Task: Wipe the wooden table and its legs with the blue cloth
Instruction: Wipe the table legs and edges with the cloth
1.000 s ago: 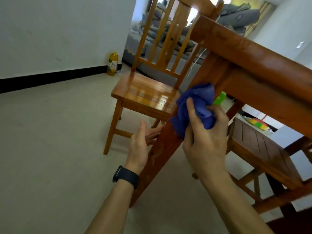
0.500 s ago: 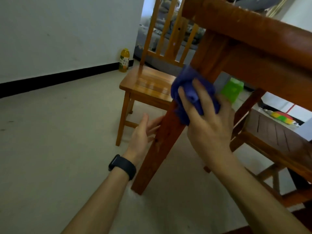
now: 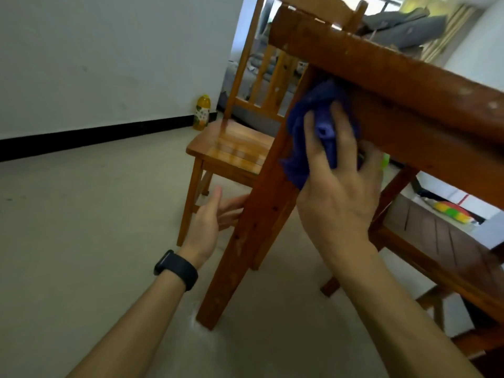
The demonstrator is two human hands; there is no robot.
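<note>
Two hands; right hand (image 3: 338, 203) clutches blue cloth (image 3: 319, 105) against top of the desk leg (image 3: 251, 236), one o'clock; left hand (image 3: 207, 225), fingers relaxed, likely braces it, seven o'clock.

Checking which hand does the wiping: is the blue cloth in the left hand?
No, the right hand holds the blue cloth against the table leg; the left hand holds nothing.

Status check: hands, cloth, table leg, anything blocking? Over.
Right hand holds blue cloth against top of table leg, under the tabletop. Left hand open beside the leg, lower down. Chair close behind the leg.
</note>
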